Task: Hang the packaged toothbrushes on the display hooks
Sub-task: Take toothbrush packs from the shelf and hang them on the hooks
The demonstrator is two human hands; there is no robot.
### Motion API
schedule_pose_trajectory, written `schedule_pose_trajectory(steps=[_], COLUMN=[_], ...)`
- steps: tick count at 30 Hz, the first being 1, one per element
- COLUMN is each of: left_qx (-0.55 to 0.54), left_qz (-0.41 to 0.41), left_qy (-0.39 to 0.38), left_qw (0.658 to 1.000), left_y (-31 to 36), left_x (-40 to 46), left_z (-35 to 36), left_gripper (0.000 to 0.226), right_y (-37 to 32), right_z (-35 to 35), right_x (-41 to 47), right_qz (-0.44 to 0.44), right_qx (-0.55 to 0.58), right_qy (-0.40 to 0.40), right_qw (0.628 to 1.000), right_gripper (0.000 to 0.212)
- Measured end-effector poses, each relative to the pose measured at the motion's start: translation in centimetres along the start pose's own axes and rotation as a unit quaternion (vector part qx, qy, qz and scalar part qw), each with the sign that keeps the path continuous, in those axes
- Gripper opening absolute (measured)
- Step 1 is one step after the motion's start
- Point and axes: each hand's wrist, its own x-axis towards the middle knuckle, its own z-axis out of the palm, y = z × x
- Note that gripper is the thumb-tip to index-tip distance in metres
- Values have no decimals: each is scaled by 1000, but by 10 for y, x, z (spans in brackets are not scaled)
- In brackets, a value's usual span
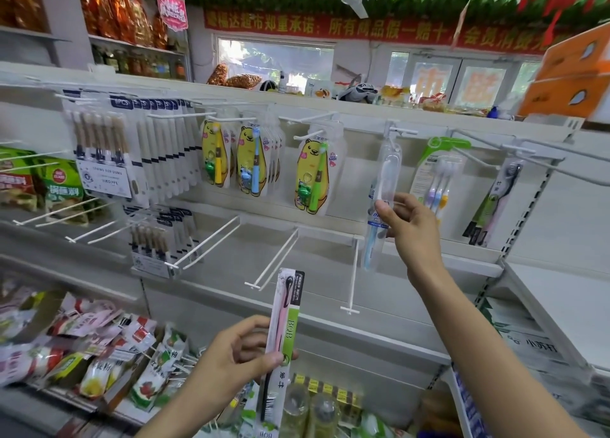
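Note:
My left hand (241, 355) grips a long pack with a pink toothbrush and a green BQB card (283, 332), held upright below the shelf. My right hand (409, 223) is raised to the upper rail and pinches a clear pack with a white and blue toothbrush (384, 186). The top of that pack sits at a white hook (401, 130). Other packs hang along the rail: yellow bear packs (312, 173), a green-topped multipack (437, 177) and a pink-and-black pack (495, 203).
Bare white hooks (277, 259) stick out from the lower rail toward me. Bamboo-brush multipacks (102, 153) fill the left hooks. Snack bags (99, 348) lie on the lower left shelf, bottles (310, 411) stand below, and orange boxes (574, 74) sit at the upper right.

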Motion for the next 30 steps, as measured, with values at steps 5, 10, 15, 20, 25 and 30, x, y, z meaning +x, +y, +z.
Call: schedule_pose_trajectory(steps=[5,10,15,20,25,30], left_qx=[-9,-20,-40,-48,-113,-206], left_qz=[-8,-16,-17,1,17,28], left_qy=[3,13,33,76,107,88], left_qw=[1000,1000,999,996,988,974], left_y=[-6,-9,-9,-9,8,33], left_x=[1,1,4,9,23,37], left_z=[3,10,15,18,23,32], left_gripper=[38,37,32,29,47,47], right_y=[13,29,46,51,58,60], right_z=[0,2,5,8,5,-11], right_x=[34,70,94,104,102,71], right_qz=[27,51,58,59,39,-7], right_qx=[2,4,-15,-33,-89,-171], right_qy=[-3,-8,-3,-13,-5,20], right_qw=[1000,999,998,998,995,985], right_gripper=[7,22,23,31,8,47])
